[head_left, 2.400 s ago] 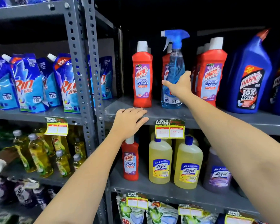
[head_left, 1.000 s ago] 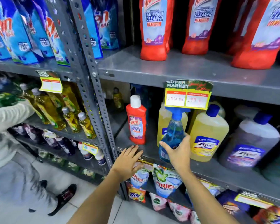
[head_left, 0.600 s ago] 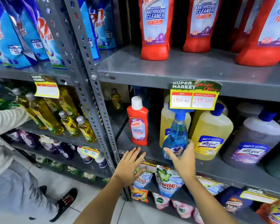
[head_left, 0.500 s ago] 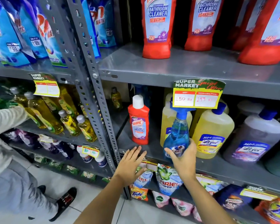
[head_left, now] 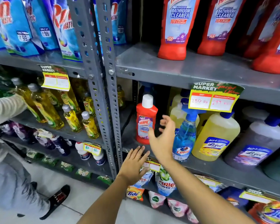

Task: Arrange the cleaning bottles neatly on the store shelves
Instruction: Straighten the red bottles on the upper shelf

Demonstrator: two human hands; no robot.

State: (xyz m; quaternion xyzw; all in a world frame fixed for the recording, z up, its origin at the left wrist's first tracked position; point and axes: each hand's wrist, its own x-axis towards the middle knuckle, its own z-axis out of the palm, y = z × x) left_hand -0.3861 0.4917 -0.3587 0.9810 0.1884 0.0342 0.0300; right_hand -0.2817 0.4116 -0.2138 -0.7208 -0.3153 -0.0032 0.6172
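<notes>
A blue spray bottle (head_left: pixel 185 138) stands upright on the middle grey shelf (head_left: pixel 205 168), in front of yellow Lizol bottles (head_left: pixel 215 136). My right hand (head_left: pixel 162 139) hovers open just left of it, fingers spread, between the spray bottle and a small red Harpic bottle (head_left: pixel 146 122). My left hand (head_left: pixel 134 164) rests flat and open on the shelf's front edge, below the red bottle. Large red Harpic bathroom cleaner bottles (head_left: pixel 174 28) line the shelf above.
A yellow price tag (head_left: pixel 212 97) hangs from the upper shelf edge, over the spray bottle's trigger. A purple Lizol bottle (head_left: pixel 255 143) stands at right. A perforated grey upright (head_left: pixel 107 88) splits the bays. Another person's sleeve (head_left: pixel 5 107) reaches yellow bottles (head_left: pixel 44 107) at left.
My right hand carried the spray bottle from the upper shelf down to the middle shelf, set it there and let go, moving left. My left hand dropped to the lower shelf edge.
</notes>
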